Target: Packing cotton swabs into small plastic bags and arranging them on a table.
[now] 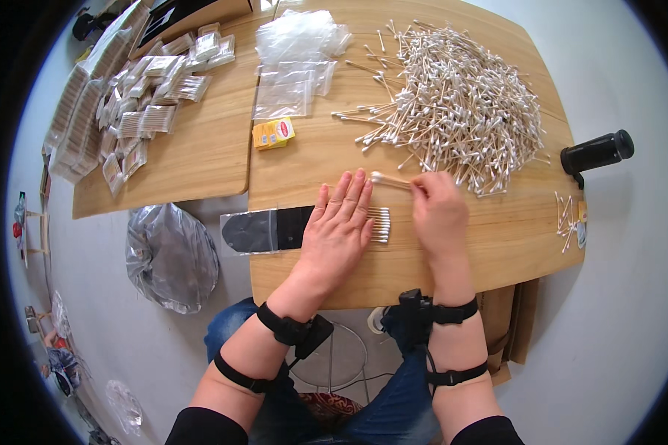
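My left hand (339, 222) lies flat, fingers spread, on a row of cotton swabs (379, 224) laid side by side on the wooden table (497, 245), next to a black flat tool with a clear end (263, 230). My right hand (438, 211) pinches one wooden cotton swab (390, 179) by its end; the swab sticks out to the left just above my left fingertips. Beyond both hands lies a large heap of loose cotton swabs (453, 104).
Clear plastic bags (293, 63) and a small yellow box (273, 133) sit at the table's far middle. Packed swab bags (137, 104) cover a second table at left. A black cylinder (597, 152) stands at the right edge, a few swabs (566, 215) nearby. A grey plastic sack (171, 256) sits on the floor.
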`<state>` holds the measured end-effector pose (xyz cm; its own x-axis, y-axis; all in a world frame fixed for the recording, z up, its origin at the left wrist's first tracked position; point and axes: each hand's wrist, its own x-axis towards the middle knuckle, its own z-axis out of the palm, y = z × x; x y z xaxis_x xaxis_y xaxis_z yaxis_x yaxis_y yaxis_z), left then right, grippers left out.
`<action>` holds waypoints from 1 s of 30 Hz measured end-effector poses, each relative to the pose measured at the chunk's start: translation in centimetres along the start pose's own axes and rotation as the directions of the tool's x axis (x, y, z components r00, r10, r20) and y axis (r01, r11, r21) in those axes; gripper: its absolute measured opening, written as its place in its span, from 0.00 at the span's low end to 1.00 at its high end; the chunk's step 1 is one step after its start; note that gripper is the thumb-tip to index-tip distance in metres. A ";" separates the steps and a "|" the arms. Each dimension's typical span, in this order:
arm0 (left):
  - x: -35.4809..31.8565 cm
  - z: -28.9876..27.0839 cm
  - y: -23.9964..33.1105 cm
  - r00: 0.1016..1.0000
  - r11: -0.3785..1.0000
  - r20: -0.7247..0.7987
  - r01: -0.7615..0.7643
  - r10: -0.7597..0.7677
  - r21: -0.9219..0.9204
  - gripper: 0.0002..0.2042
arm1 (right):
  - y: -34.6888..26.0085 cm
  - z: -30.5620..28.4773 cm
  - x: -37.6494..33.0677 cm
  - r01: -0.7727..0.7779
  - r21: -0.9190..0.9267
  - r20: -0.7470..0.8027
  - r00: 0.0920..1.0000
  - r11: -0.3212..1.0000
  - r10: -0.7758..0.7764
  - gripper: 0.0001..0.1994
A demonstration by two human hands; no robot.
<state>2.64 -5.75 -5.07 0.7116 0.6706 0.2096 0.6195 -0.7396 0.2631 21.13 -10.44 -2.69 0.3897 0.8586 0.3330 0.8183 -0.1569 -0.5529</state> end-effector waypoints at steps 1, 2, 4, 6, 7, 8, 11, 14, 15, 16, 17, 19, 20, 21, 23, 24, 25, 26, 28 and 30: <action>0.1 0.0 0.1 1.000 1.000 0.007 -0.002 0.002 -0.006 0.30 | 0.3 -0.5 0.0 -0.077 -0.028 -0.034 0.997 0.997 0.076 0.02; 0.2 0.0 0.3 1.000 1.000 0.005 0.000 0.000 -0.009 0.30 | 0.5 -1.0 0.0 -0.154 -0.055 -0.070 0.986 0.987 0.150 0.02; 0.1 0.0 0.2 1.000 1.000 0.002 0.006 -0.006 -0.003 0.30 | 0.5 -1.3 -0.4 -0.071 -0.094 -0.075 0.995 0.993 0.064 0.04; -0.1 0.2 -0.1 1.000 1.000 -0.001 0.014 -0.014 -0.003 0.29 | -0.5 -1.3 -1.4 0.014 -0.129 -0.075 0.997 0.992 -0.024 0.06; -0.3 0.3 -0.3 1.000 1.000 -0.002 0.020 -0.020 -0.004 0.29 | -1.8 -1.0 -2.2 0.070 -0.032 0.036 0.997 0.997 -0.069 0.10; -0.4 0.3 -0.4 1.000 1.000 -0.001 0.028 -0.028 0.002 0.29 | -2.8 -0.7 -3.1 0.115 0.073 0.141 0.982 0.991 -0.124 0.15; -0.1 0.4 0.0 0.999 0.999 -0.031 0.017 -0.018 -0.034 0.29 | -4.2 -0.3 -4.7 0.270 -0.139 0.224 0.946 0.953 -0.236 0.25; 0.2 -0.1 0.2 1.000 0.999 -0.020 0.008 -0.008 -0.038 0.29 | -4.2 0.0 -5.4 0.247 -0.185 0.349 0.921 0.951 -0.172 0.30; 0.1 -0.2 0.1 1.000 0.999 -0.021 0.012 -0.012 -0.037 0.29 | -4.2 0.2 -5.5 0.253 -0.224 0.367 0.917 0.941 -0.159 0.31; 0.1 -0.3 0.0 0.998 0.996 -0.055 0.014 -0.019 -0.087 0.28 | -4.3 0.3 -5.5 0.256 -0.222 0.368 0.915 0.941 -0.163 0.31; 0.1 -0.5 -0.1 0.996 0.990 -0.088 0.014 -0.026 -0.137 0.26 | -4.3 0.4 -5.6 0.258 -0.234 0.379 0.912 0.937 -0.156 0.31; 0.1 -1.7 -1.5 0.985 0.971 -0.144 0.065 -0.100 -0.230 0.24 | -4.4 0.6 -5.6 0.260 -0.239 0.386 0.909 0.935 -0.154 0.32; 0.0 -2.6 -2.3 0.966 0.938 -0.190 0.104 -0.174 -0.332 0.21 | -4.4 0.7 -5.6 0.261 -0.250 0.385 0.910 0.932 -0.152 0.32; 0.0 -3.8 -2.9 0.939 0.935 -0.251 0.146 -0.234 -0.324 0.15 | -4.2 0.6 -5.7 0.259 -0.268 0.386 0.911 0.928 -0.143 0.31; -1.1 -5.8 -4.9 0.919 0.957 -0.287 0.224 -0.270 -0.185 0.11 | -4.8 0.7 -5.6 0.265 -0.255 0.383 0.911 0.930 -0.155 0.31; -2.1 -7.0 -5.8 0.924 0.940 -0.193 0.300 -0.329 -0.165 0.11 | -5.1 0.9 -5.5 0.276 -0.245 0.383 0.908 0.929 -0.169 0.31; -2.9 -7.5 -6.4 0.917 0.918 -0.098 0.372 -0.387 -0.141 0.12 | -5.3 1.1 -5.6 0.274 -0.240 0.383 0.908 0.931 -0.169 0.31; -3.5 -7.7 -6.7 0.917 0.918 -0.096 0.373 -0.386 -0.136 0.12 | -5.6 1.5 -5.6 0.287 -0.235 0.398 0.900 0.929 -0.177 0.31; -4.4 -8.0 -7.0 0.894 0.882 0.047 0.447 -0.446 -0.150 0.14 | -6.2 1.8 -5.6 0.299 -0.228 0.412 0.892 0.927 -0.186 0.31; -4.6 -7.7 -7.0 0.902 0.891 0.027 0.430 -0.431 -0.147 0.13 | -6.7 2.2 -5.6 0.324 -0.226 0.429 0.880 0.919 -0.205 0.31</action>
<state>-7.54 -3.19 -0.68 0.3838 0.9220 0.0504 0.8090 -0.3620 0.4630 12.54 -13.11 -2.52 -0.0062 0.9969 0.0788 0.9735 0.0240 -0.2275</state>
